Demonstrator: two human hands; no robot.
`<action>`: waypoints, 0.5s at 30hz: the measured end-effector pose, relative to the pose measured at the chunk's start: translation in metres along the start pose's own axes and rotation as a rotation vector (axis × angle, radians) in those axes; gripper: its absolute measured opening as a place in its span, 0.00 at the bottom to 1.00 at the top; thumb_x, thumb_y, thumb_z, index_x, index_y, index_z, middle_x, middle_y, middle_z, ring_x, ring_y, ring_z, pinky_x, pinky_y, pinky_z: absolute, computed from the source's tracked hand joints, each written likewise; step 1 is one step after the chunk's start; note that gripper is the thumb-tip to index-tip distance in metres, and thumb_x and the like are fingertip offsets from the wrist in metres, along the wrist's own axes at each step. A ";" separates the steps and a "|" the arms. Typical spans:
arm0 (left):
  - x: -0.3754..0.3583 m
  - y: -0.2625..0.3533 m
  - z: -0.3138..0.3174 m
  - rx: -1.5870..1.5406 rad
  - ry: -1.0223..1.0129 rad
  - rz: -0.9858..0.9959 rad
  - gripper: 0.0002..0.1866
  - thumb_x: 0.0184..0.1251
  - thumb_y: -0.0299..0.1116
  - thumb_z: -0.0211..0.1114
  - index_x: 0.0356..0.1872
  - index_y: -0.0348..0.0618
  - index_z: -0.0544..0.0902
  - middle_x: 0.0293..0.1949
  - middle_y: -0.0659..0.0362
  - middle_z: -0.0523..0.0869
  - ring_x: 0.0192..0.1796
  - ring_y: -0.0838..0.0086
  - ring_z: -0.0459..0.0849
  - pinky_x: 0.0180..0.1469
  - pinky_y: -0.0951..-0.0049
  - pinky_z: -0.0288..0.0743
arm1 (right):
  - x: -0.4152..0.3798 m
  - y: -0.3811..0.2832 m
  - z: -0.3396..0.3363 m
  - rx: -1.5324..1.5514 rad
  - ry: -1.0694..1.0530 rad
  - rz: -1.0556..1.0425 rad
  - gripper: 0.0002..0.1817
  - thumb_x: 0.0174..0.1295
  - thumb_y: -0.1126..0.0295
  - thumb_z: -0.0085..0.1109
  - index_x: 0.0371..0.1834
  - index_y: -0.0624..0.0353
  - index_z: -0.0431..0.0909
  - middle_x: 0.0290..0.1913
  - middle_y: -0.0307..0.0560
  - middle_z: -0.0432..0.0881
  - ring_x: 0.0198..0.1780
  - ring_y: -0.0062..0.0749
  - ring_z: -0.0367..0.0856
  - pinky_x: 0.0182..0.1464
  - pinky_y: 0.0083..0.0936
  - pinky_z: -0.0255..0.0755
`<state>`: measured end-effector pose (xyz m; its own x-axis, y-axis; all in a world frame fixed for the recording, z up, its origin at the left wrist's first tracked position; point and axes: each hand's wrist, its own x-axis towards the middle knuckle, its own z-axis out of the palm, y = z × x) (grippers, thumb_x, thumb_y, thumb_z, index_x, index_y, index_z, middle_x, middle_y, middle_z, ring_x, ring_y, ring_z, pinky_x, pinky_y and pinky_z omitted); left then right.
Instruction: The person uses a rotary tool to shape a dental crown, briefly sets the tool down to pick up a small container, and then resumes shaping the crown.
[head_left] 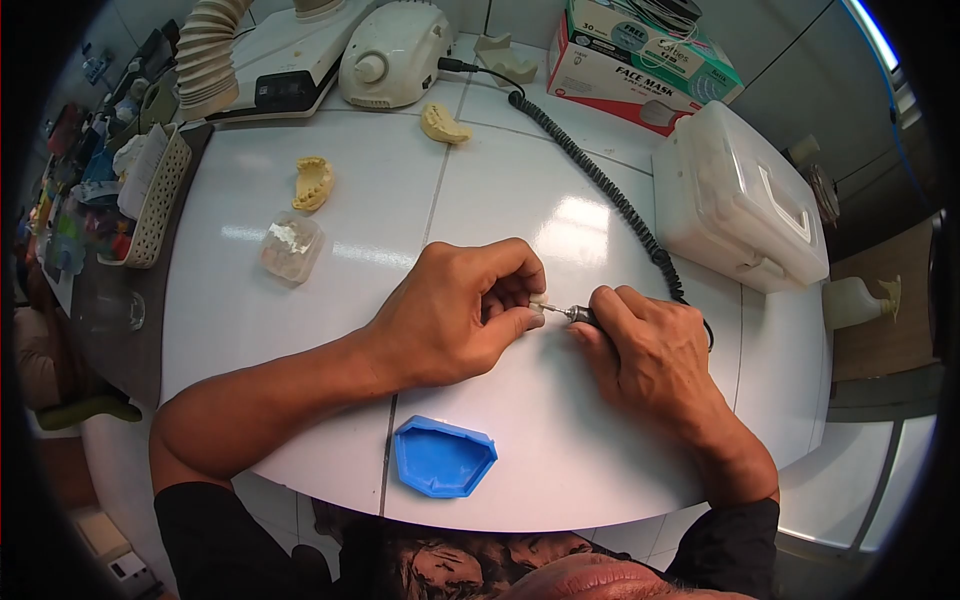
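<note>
Pinched between the thumb and fingers of my left hand (455, 310) is a small whitish piece (538, 301), mostly covered by the fingertips. My right hand (655, 350) grips a dark rotary handpiece (581, 315), whose thin metal bur points left, its tip right at the small piece. A black coiled cord (610, 190) runs from behind the right hand up to a white control box (396, 55). Nearer my body lies a blue angular tray (445, 458), left of centre.
Two yellow dental casts (313, 183) and a clear plastic box (292, 247) sit at the left and back. A white carry case (740, 200) stands right, below a face mask box (640, 75). A white hose (207, 55) hangs back left; a basket (160, 200) borders the left side.
</note>
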<state>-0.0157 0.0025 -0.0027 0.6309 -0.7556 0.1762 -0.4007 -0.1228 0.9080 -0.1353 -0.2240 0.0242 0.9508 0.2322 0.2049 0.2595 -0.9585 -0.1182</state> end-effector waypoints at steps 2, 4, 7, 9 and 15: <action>0.000 0.000 0.000 -0.003 -0.004 0.001 0.12 0.67 0.27 0.79 0.47 0.35 0.87 0.37 0.57 0.94 0.39 0.75 0.93 0.39 0.74 0.83 | -0.001 -0.001 0.001 0.000 0.005 0.005 0.16 0.77 0.56 0.68 0.36 0.54 0.79 0.26 0.42 0.77 0.23 0.42 0.82 0.26 0.38 0.74; 0.000 0.000 -0.001 -0.008 -0.013 -0.004 0.12 0.67 0.26 0.79 0.47 0.36 0.87 0.37 0.57 0.94 0.39 0.75 0.93 0.40 0.74 0.83 | -0.001 -0.001 0.001 0.004 0.002 0.010 0.16 0.77 0.56 0.68 0.36 0.54 0.79 0.26 0.42 0.77 0.22 0.42 0.82 0.26 0.38 0.74; 0.000 -0.001 0.000 -0.008 0.002 0.009 0.12 0.67 0.26 0.79 0.47 0.36 0.87 0.36 0.57 0.94 0.39 0.75 0.93 0.39 0.74 0.82 | 0.000 0.000 0.000 0.008 0.000 0.011 0.16 0.77 0.56 0.68 0.36 0.55 0.79 0.26 0.42 0.78 0.22 0.42 0.82 0.26 0.38 0.74; 0.000 0.001 -0.001 -0.009 -0.002 0.004 0.12 0.67 0.26 0.79 0.47 0.36 0.86 0.36 0.57 0.94 0.39 0.75 0.93 0.39 0.74 0.82 | -0.001 0.000 0.001 0.009 0.014 -0.002 0.16 0.77 0.57 0.68 0.37 0.55 0.79 0.26 0.42 0.78 0.22 0.42 0.81 0.26 0.39 0.74; 0.000 -0.001 0.000 -0.006 0.004 0.027 0.12 0.67 0.26 0.79 0.47 0.36 0.86 0.36 0.57 0.93 0.38 0.75 0.92 0.39 0.74 0.82 | 0.000 -0.001 0.001 0.005 0.013 0.004 0.16 0.77 0.57 0.69 0.36 0.55 0.78 0.26 0.42 0.77 0.22 0.41 0.81 0.25 0.39 0.73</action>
<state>-0.0154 0.0026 -0.0032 0.6226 -0.7561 0.2017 -0.4131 -0.0986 0.9053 -0.1357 -0.2233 0.0234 0.9497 0.2258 0.2168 0.2562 -0.9586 -0.1240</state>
